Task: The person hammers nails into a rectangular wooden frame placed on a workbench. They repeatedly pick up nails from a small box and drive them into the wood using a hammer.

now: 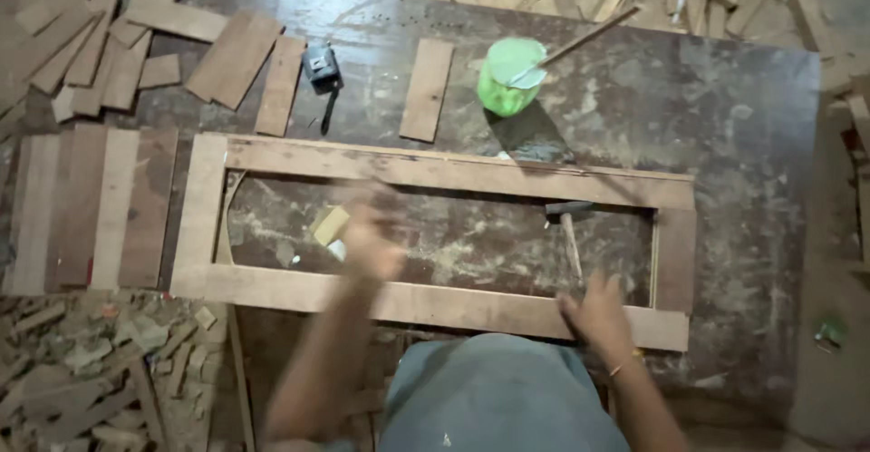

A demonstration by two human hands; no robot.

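A long rectangular frame of pale wooden boards (426, 169) lies flat on the worktable, its long rails running nine to three o'clock. Inside the opening, toward three o'clock, a small hammer with dark metal head and wooden handle (569, 234) lies flat, head at twelve, handle pointing six.

Bare matt wooden frame (435, 169), glossy green plastic cup (509, 76), metal-headed wooden-handled hammer (569, 225)
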